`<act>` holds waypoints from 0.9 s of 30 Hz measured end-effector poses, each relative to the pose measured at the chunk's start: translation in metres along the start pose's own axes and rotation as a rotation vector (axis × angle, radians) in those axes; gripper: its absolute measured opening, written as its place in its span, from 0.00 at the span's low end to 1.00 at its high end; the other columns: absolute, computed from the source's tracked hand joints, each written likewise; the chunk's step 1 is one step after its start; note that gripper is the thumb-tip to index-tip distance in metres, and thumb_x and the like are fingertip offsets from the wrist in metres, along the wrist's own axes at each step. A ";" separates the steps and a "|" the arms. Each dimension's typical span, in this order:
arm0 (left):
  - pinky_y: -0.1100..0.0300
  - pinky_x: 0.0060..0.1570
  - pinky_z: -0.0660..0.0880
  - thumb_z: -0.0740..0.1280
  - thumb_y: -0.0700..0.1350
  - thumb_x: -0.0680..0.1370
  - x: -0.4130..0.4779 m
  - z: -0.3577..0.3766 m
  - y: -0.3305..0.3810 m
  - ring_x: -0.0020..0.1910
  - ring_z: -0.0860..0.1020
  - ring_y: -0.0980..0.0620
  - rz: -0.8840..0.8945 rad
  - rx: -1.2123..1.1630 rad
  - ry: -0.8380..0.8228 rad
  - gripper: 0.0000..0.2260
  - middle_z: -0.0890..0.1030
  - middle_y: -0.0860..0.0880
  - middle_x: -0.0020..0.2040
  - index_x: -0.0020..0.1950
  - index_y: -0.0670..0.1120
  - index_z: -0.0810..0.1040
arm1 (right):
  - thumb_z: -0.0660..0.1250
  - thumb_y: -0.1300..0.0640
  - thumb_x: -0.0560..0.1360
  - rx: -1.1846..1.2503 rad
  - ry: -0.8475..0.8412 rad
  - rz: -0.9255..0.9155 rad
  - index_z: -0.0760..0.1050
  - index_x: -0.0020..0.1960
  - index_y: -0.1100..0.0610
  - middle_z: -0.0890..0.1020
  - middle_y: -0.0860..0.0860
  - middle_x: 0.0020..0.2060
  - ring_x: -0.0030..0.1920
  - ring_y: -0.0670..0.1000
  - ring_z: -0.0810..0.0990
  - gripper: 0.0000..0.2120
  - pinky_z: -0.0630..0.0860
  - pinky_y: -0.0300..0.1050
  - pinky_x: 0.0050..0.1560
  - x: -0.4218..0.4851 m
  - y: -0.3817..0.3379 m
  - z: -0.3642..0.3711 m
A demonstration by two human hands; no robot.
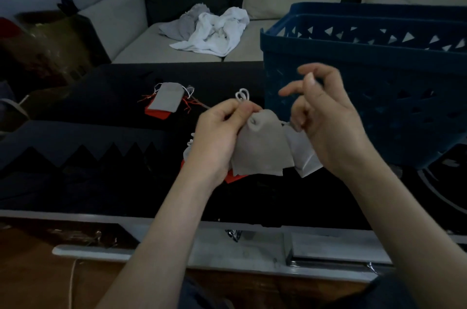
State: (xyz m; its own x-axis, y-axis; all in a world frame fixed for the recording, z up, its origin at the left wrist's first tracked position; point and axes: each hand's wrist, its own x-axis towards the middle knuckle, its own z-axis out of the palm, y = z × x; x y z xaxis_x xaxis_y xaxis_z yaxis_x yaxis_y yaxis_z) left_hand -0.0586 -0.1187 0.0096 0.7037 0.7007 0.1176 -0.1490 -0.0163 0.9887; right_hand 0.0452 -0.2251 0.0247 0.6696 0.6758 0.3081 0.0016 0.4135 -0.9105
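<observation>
A small grey drawstring pouch [260, 149] hangs above the dark cloth-covered table [101, 182]. My left hand [219, 132] pinches its gathered neck, and a loop of white cord [243, 94] sticks up above the fingers. My right hand [326, 116] is just right of the pouch with its fingers curled; whether it holds the cord is unclear. Behind the pouch lies a lighter grey pouch [303, 154], with a red pouch [233, 177] partly hidden below. A further grey pouch [168, 99] lies on a red one [156, 114] farther back on the table.
A dark blue plastic basket [379, 81] stands at the right, close to my right hand. On the light sofa [141, 43] behind the table lies a heap of white and grey laundry [209, 28]. A brown bag [50, 43] stands at the left.
</observation>
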 end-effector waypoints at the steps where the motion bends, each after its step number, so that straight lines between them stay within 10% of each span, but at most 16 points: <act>1: 0.59 0.43 0.77 0.64 0.43 0.80 0.002 -0.001 0.001 0.41 0.79 0.52 0.005 -0.018 0.007 0.12 0.82 0.48 0.38 0.39 0.47 0.82 | 0.59 0.58 0.80 -0.135 -0.039 -0.010 0.69 0.57 0.55 0.79 0.47 0.36 0.28 0.45 0.69 0.06 0.68 0.36 0.32 0.001 0.000 -0.002; 6: 0.61 0.49 0.77 0.62 0.40 0.80 0.003 0.001 0.001 0.45 0.80 0.52 0.045 -0.127 -0.080 0.11 0.82 0.49 0.41 0.42 0.44 0.81 | 0.60 0.57 0.80 -0.850 -0.229 -0.031 0.77 0.52 0.53 0.79 0.43 0.40 0.41 0.38 0.75 0.07 0.68 0.27 0.42 0.000 0.016 0.000; 16: 0.67 0.47 0.75 0.61 0.36 0.79 0.002 -0.007 0.008 0.44 0.80 0.61 0.062 0.005 -0.229 0.11 0.83 0.55 0.39 0.41 0.40 0.80 | 0.65 0.60 0.77 -0.904 -0.296 0.006 0.77 0.41 0.51 0.76 0.46 0.42 0.44 0.41 0.75 0.08 0.70 0.34 0.50 0.005 0.006 -0.013; 20: 0.72 0.44 0.72 0.63 0.37 0.79 0.001 -0.008 0.006 0.38 0.78 0.63 0.066 0.239 -0.250 0.09 0.80 0.55 0.34 0.57 0.44 0.79 | 0.66 0.53 0.76 -1.024 -0.244 0.103 0.78 0.37 0.52 0.74 0.46 0.41 0.42 0.42 0.73 0.10 0.66 0.32 0.45 0.005 0.000 -0.021; 27: 0.60 0.49 0.74 0.67 0.41 0.77 0.001 0.006 -0.002 0.40 0.79 0.59 0.090 0.362 -0.077 0.08 0.82 0.54 0.35 0.41 0.50 0.82 | 0.61 0.59 0.79 -0.308 -0.088 0.281 0.74 0.34 0.56 0.74 0.47 0.30 0.32 0.42 0.70 0.15 0.67 0.37 0.40 0.001 0.006 -0.015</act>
State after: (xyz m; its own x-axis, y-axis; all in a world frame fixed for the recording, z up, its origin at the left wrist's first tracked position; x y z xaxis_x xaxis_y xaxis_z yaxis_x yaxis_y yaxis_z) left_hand -0.0537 -0.1218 0.0086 0.7514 0.6293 0.1982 0.0330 -0.3359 0.9413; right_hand 0.0570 -0.2316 0.0151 0.6101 0.7910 0.0467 0.0591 0.0133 -0.9982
